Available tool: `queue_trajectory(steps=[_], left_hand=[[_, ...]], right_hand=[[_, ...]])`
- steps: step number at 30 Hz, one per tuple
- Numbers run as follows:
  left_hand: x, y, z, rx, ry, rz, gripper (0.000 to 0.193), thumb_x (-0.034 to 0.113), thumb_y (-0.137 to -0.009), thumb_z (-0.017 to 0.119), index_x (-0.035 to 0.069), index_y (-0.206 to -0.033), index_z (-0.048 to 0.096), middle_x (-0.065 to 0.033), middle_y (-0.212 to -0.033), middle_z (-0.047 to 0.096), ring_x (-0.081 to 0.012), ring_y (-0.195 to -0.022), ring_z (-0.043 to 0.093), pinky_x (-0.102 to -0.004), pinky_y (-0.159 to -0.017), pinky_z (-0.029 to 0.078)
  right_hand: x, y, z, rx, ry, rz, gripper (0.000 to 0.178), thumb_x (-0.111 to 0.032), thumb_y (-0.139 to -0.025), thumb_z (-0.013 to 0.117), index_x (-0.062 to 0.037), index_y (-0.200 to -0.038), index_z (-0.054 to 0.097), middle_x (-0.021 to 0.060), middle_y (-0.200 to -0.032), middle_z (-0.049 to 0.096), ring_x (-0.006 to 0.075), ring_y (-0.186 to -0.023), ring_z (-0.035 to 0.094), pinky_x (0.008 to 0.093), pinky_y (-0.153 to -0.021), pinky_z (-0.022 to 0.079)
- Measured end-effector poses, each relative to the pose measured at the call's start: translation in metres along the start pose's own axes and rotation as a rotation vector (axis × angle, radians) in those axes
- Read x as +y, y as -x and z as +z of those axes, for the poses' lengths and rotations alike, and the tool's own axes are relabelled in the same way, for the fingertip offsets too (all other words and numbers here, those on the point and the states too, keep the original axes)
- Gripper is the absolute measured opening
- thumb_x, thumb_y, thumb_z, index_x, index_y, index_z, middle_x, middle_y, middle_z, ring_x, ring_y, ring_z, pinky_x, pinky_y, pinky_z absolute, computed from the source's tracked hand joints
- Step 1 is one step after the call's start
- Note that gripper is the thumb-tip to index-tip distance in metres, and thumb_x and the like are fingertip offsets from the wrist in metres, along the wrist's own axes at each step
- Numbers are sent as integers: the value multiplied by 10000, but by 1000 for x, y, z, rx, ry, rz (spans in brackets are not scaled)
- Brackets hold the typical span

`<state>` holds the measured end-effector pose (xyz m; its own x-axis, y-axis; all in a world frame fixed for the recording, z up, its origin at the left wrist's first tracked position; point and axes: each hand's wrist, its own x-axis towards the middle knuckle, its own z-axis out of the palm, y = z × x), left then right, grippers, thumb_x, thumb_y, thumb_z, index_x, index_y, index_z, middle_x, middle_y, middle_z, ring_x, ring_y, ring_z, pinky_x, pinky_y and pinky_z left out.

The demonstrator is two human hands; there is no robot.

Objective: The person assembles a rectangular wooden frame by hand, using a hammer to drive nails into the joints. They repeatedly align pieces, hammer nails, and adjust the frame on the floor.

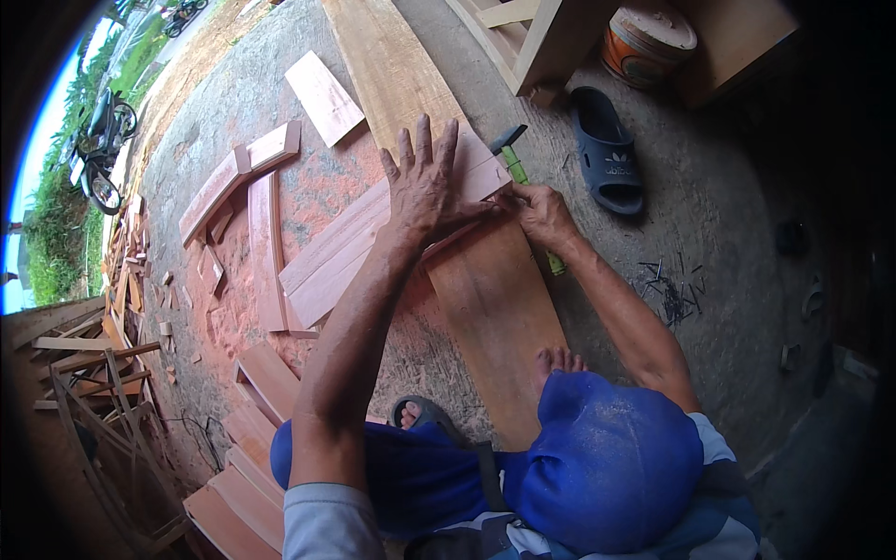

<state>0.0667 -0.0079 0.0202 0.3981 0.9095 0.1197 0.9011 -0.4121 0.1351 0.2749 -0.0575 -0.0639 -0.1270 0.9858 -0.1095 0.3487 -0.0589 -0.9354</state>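
My left hand [425, 182] lies flat with fingers spread on a grooved reddish wooden board [336, 257], which rests crosswise on a long wide plank [485, 289] on the concrete floor. My right hand [539, 211] is closed at the board's right end, pinching something small against the wood; what it pinches is too small to tell. A hammer with a dark head and green handle [516, 168] lies on the floor just beyond my right hand. My knees in blue shorts and my bare toes [558, 358] on the plank show below.
Curved wooden pieces [238, 177] and offcuts lie on sawdust to the left. A pile of loose nails [670, 297] sits on the right. A dark sandal [607, 149], an orange bucket [646, 39] and a wooden frame [532, 37] stand beyond. More boards [247, 485] are stacked lower left; a motorbike [98, 149] is parked outside.
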Motion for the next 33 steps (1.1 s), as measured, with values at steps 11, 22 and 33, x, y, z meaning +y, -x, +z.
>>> queue_trajectory(steps=[11, 22, 33], left_hand=[[-6, 13, 5, -80, -82, -223, 1420, 850, -654, 782, -8, -1643, 235, -367, -1677, 180, -588, -1546, 171, -818, -1155, 146], [2, 11, 11, 97, -102, -197, 1261, 765, -748, 759, -79, -1572, 315, -345, -1520, 400, -558, -1459, 351, -706, -1188, 243], [0, 9, 3, 65, -93, -245, 1278, 739, -718, 779, -88, -1567, 303, -326, -1505, 423, -538, -1455, 367, -698, -1212, 204]], right_hand=[[7, -16, 50, 76, 105, -91, 318, -131, -990, 624, -106, -1285, 741, 172, -1025, 766, 282, -916, 740, 366, -806, 552], [-29, 1, -10, 169, 154, -134, 592, -140, -1029, 602, -31, -1582, 420, 211, -1081, 765, 362, -1043, 745, 422, -864, 585], [-140, 75, -68, 25, 517, -559, 684, -14, -1028, 602, -151, -1653, 360, 211, -968, 716, 260, -698, 681, 397, -667, 565]])
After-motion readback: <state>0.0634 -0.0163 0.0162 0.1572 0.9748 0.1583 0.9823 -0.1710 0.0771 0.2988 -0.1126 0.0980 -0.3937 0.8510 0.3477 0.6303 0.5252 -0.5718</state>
